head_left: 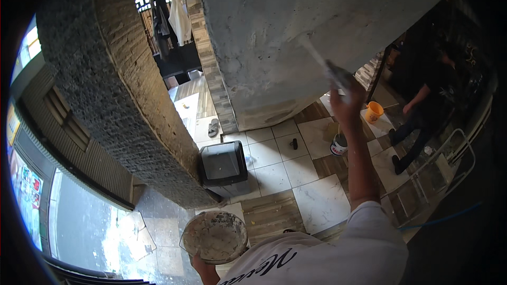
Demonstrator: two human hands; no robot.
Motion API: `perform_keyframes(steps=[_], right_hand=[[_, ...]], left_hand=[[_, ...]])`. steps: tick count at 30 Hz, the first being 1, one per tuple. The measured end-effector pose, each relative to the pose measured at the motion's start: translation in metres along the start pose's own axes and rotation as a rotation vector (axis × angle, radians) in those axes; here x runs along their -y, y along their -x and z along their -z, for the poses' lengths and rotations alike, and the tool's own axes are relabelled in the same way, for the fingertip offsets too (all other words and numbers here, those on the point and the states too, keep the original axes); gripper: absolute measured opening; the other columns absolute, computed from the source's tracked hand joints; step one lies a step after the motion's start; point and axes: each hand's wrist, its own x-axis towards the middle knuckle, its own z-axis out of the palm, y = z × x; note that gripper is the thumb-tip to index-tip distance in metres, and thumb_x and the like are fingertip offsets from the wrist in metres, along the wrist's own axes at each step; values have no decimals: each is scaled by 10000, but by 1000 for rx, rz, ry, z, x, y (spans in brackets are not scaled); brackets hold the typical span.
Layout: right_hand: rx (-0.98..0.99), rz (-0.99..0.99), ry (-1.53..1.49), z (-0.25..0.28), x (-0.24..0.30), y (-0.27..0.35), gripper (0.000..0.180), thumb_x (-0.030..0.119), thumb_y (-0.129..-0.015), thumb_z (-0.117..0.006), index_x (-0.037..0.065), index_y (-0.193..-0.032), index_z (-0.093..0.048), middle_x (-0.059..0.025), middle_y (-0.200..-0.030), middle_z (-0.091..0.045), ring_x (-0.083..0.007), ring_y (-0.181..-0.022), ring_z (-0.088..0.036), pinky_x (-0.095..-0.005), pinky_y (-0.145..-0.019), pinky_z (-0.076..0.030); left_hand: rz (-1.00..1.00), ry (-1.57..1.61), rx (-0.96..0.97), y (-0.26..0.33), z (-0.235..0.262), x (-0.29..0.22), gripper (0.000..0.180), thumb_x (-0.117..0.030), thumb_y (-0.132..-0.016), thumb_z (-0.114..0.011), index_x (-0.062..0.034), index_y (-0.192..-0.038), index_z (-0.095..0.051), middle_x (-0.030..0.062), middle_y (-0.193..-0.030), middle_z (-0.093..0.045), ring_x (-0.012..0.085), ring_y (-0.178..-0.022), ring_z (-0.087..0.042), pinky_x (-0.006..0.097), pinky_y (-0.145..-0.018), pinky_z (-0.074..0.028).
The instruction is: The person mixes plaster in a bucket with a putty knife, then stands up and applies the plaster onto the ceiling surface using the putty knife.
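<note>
My right hand (pixel 348 97) is raised in front of the grey plastered wall (pixel 264 37), its fingers wrapped round the dark handle of a trowel-like tool (pixel 317 55). The tool's long, narrow, pale end lies at the wall's surface, slightly blurred. Down at the lower middle, my left hand (pixel 203 268) grips the near side of a round bucket (pixel 187 240), close to my body. Wet-looking grey-beige plaster (pixel 214 232) fills the bucket, and its rim is smeared. Part of the left hand is hidden beneath the bucket.
A rough stone-faced pillar (pixel 121 89) leans through the left. Below the wall stand a grey bin (pixel 224 161), a white paint can (pixel 338 145) and an orange bucket (pixel 374 111). Sandals (pixel 213 127) lie on the tiles. At the right are another person (pixel 422 105) and a metal frame (pixel 459 163).
</note>
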Motion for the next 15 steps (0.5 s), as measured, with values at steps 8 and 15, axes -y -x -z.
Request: perform_keyframes(steps=[8, 15], right_hand=[[-380, -1200, -545, -76, -1, 167, 392, 232, -777, -715, -12, -1065, -611, -77, -961, -635, -157, -837, -598, -321, -764, -498], [-380, -1846, -705, -296, -51, 289, 399, 127, -820, -613, 53, -1198, -511, -152, -1157, -548, -245, -914, -615, -346, -743, -548]], left_hand=[[-63, -218, -7, -15, -11, -7, 497, -64, -866, -507, 24, -1333, -365, 220, -1263, -486, 382, -1089, -544, 505, -894, -496], [-33, -64, 9, -9, -5, -4, 497, -83, -873, -480, 12, -1345, -357, 220, -1296, -462, 387, -1140, -511, 523, -925, -468]])
